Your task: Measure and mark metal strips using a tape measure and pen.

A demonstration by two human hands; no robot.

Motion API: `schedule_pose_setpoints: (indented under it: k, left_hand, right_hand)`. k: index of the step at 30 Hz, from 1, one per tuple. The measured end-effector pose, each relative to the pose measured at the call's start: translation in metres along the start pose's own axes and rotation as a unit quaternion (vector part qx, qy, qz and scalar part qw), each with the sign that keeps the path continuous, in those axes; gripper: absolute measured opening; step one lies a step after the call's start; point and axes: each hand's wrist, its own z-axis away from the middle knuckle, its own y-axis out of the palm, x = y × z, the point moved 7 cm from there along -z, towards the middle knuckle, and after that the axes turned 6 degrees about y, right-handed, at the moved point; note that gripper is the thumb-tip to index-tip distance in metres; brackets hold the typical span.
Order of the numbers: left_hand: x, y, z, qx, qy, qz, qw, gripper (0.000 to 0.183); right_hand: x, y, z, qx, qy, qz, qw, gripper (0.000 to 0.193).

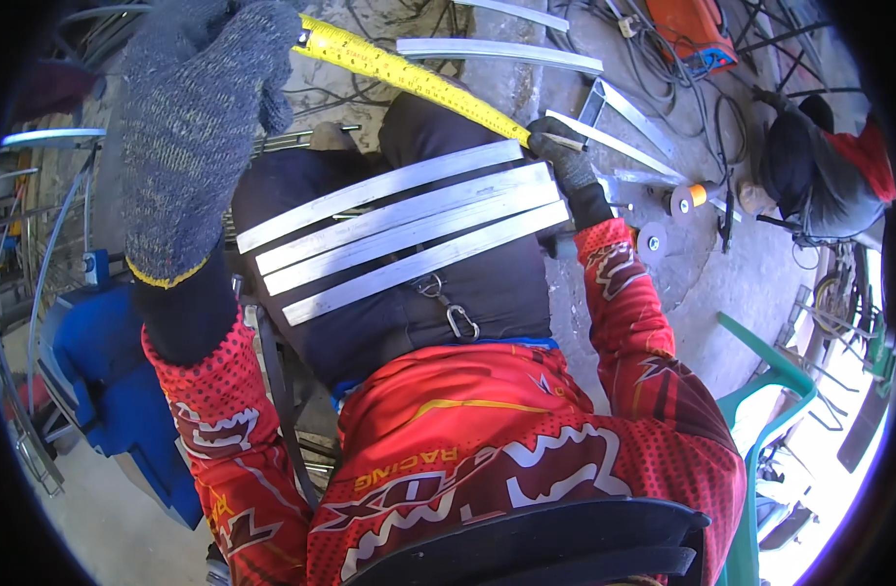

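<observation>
A yellow tape measure blade (409,76) stretches between my two gloved hands, above my thighs. My left hand (199,117), in a thick grey knit glove, is raised at the upper left and closed at the blade's near end; its fingertips are partly hidden. My right hand (563,161), in a dark glove, grips the blade's far end, and a thin stick-like piece shows beside its fingers. The tape's case cannot be made out. Several flat silver metal bars (409,220) lie crosswise on my lap, roughly side by side. Below them a carabiner (461,322) hangs from my clothing.
Two tools with round discs, one an orange-collared grinder (684,200), lie right of my right hand. Beyond are metal bars (501,54), cables and an orange machine (692,34). Another person (838,166) crouches at right. A green plastic chair (760,430) and blue container (116,391) flank me.
</observation>
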Motion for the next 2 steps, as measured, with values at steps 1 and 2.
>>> schedule_pose_setpoints:
  k: [1, 2]
  left_hand:
    - [0.003, -0.005, -0.001, -0.001, -0.006, -0.013, 1.000, 0.029]
    - [0.017, -0.007, -0.009, 0.036, -0.019, 0.009, 0.999, 0.031]
  right_hand:
    - [-0.002, 0.002, -0.004, 0.004, -0.004, -0.022, 1.000, 0.023]
    - [-0.015, -0.007, -0.010, 0.001, -0.008, -0.042, 0.999, 0.030]
